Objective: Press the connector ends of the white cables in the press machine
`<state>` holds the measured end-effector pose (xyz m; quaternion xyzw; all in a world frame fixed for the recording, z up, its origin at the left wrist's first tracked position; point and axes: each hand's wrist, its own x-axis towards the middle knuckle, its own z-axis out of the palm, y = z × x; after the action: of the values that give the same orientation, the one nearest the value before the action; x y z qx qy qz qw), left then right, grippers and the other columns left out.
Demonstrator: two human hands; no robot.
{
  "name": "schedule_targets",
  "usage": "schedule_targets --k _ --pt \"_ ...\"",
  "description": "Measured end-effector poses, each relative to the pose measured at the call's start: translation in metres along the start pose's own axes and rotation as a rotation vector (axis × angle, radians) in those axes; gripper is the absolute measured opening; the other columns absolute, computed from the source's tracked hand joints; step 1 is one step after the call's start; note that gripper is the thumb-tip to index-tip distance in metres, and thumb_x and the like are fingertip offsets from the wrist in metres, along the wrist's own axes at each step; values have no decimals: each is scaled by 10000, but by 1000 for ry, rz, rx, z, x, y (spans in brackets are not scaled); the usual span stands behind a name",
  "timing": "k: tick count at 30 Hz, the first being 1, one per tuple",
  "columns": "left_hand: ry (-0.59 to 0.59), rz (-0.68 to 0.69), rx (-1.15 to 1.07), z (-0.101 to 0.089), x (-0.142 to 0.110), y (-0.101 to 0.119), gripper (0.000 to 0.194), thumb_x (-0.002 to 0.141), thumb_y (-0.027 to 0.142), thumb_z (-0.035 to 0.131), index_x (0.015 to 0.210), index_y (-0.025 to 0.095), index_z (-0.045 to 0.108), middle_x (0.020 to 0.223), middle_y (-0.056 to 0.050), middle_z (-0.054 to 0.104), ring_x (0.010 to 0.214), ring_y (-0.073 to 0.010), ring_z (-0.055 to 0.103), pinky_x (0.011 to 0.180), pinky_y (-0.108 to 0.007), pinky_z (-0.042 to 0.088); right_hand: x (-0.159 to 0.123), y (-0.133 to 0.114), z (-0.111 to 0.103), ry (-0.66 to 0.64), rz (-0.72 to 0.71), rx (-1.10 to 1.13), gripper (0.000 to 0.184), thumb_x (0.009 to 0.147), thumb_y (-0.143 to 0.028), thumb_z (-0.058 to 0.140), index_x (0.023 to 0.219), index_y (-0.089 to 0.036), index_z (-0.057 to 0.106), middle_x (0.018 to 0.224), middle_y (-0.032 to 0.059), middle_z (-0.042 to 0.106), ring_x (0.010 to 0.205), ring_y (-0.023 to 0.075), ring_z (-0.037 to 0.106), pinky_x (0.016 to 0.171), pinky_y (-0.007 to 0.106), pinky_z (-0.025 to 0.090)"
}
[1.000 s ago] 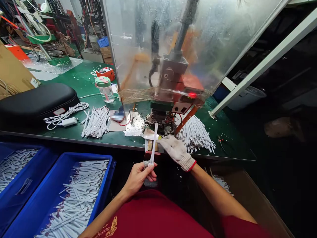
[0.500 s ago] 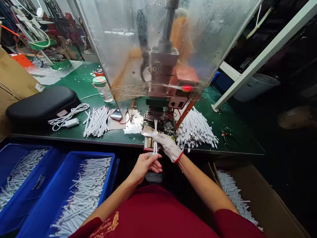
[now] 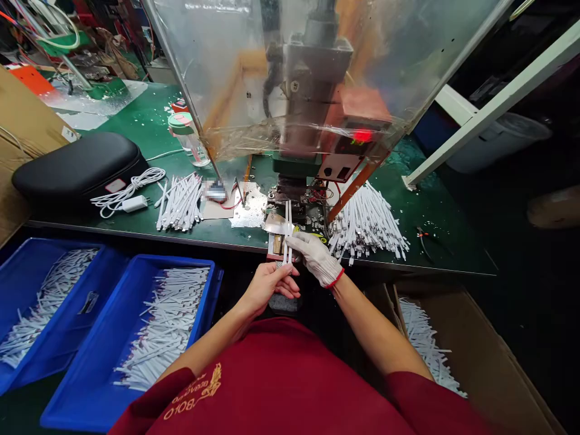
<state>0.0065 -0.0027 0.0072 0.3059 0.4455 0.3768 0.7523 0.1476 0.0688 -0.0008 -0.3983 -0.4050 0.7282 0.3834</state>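
My bare left hand (image 3: 272, 282) pinches the lower ends of two white flat cables (image 3: 289, 225) between thumb and fingers. Higher up, my right hand (image 3: 318, 257), in a white knitted glove with a red cuff, grips the same cables near their middle. They stand side by side and point away from me, their far ends at the dark metal jaws of a press (image 3: 291, 188). Whether the jaws touch them I cannot tell. A small metal plate (image 3: 274, 224) lies just left of the cables, in front of the press.
A cloudy plastic shield (image 3: 235, 78) hangs before the press. Cable piles lie left (image 3: 180, 202) and right (image 3: 368, 222) on the green table (image 3: 231, 238). Blue bins (image 3: 81, 368) and a cardboard box (image 3: 480, 338) hold more. Pliers (image 3: 425, 243) lie at right; a black case (image 3: 81, 172) at left.
The camera view has tilted and shifted a little, so the table sits higher. Both hands keep their grip on the cables, whose far ends stay at the press jaws.
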Motion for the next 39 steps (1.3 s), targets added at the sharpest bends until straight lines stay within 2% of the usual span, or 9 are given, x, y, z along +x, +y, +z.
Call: schedule_targets --k 5,10,14,22,31,39 --pt "-29 -27 42 -3 1 3 469 730 541 712 833 86 657 604 -77 691 553 -194 692 498 -222 510 -1 2 -2 12 39 1 361 727 -481 747 800 -129 711 670 43 642 538 118 540 469 224 378" --pt "-23 -31 117 0 2 0 536 751 621 647 795 87 659 605 -86 692 517 -169 670 489 -216 497 3 10 -6 83 34 -21 348 693 -479 771 706 -144 675 598 8 591 501 91 476 454 213 343" --pt "-17 -22 154 1 2 -2 567 750 655 623 773 89 659 587 -84 686 507 -166 662 493 -222 497 4 11 -4 121 -3 -61 345 713 -475 757 713 -140 676 600 1 581 491 80 462 436 200 327" --pt "-58 -63 75 0 3 -1 556 754 631 635 799 79 670 607 -97 693 520 -185 674 498 -233 500 4 12 4 193 -33 55 344 708 -471 755 778 -139 700 755 68 691 596 149 599 528 249 472" --pt "-59 -62 86 -1 4 0 558 745 633 643 787 77 670 609 -106 694 528 -192 680 498 -235 498 8 18 3 208 -69 59 333 714 -456 755 707 -136 662 633 24 621 481 89 476 425 206 348" --pt "-55 -57 85 -1 5 -1 548 745 621 646 793 76 672 610 -103 695 527 -187 679 495 -230 500 7 16 3 198 -56 101 315 680 -436 785 701 -147 662 616 1 605 488 85 464 463 217 364"
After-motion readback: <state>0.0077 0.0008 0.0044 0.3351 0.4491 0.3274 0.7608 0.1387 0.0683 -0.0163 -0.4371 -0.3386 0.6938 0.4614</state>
